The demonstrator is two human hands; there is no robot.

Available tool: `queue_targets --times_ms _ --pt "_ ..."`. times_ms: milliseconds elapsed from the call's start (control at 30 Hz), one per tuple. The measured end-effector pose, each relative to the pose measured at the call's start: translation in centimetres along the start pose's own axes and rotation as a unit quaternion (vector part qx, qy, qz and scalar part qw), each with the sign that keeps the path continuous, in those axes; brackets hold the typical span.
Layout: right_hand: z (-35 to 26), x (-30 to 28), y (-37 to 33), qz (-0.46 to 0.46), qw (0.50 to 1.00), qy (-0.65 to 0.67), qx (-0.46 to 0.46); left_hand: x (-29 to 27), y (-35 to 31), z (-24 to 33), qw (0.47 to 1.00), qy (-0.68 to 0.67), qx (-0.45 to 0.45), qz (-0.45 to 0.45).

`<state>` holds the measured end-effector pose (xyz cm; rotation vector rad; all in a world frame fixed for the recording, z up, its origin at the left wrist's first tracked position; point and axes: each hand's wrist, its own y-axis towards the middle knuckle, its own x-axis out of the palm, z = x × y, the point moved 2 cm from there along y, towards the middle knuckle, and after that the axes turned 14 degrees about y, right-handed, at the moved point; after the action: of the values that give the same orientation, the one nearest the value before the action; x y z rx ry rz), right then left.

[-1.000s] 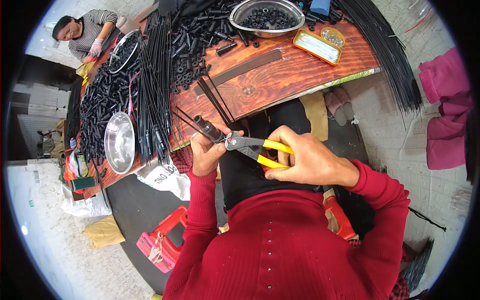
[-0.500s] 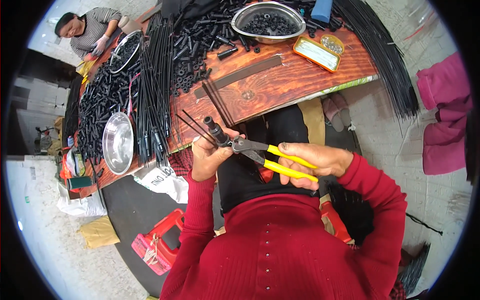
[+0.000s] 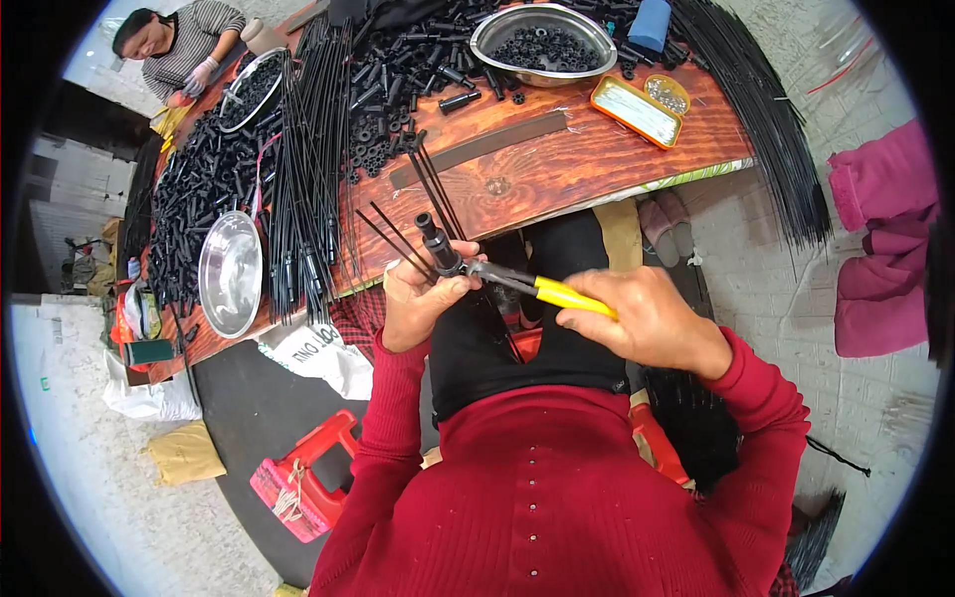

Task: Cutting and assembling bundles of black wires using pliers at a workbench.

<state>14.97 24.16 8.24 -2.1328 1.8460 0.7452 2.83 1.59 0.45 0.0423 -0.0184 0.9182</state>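
The surface is glossy, grained wood. The upper bowl appears polished metal. The pliers combine dull metal with smooth plastic. The fitting resembles smooth plastic; the sweater, ribbed cloth.

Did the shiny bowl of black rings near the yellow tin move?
No, the shiny bowl seems to sit in the same spot on the table, beside the yellow tin.

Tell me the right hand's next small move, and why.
Probably a small twist of the yellow-handled pliers with the right hand: their head sits at the lower end of the black fitting, which the left hand grips and could brace. Whether the jaws are closed is too small to tell.
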Motion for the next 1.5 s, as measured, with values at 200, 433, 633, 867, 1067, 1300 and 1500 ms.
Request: queue_targets --times_ms 200,433,633,867,1067,1300,1500 --pt "5.3 -0.1 -1.6 -0.294 0.651 0.576 0.398 1.1 -0.4 0.7 0.999 0.024 -0.031 -0.023" --pt "7.8 -1.5 -1.0 -0.196 0.796 0.49 0.295 3.1 0.0 2.0 1.0 0.009 -0.018 -0.005" --pt "11.3 -4.6 -3.8 -0.165 0.788 0.496 0.325 7.6 1.1 2.6 0.979 0.187 0.071 0.047" --pt "14.3 -5.6 -5.8 -0.183 0.751 0.543 0.328 10.6 1.2 3.3 0.976 0.182 0.085 0.08" --pt "13.1 -6.2 -5.8 -0.163 0.746 0.539 0.355 10.4 1.3 3.0 0.985 0.153 0.072 0.04" --pt "8.2 -5.5 -4.2 -0.143 0.809 0.428 0.378 7.0 1.4 0.7 0.994 0.093 0.019 -0.045" --pt "3.9 -4.2 -1.8 -0.138 0.946 0.127 0.263 5.0 1.2 1.4 0.999 -0.017 -0.006 -0.05"
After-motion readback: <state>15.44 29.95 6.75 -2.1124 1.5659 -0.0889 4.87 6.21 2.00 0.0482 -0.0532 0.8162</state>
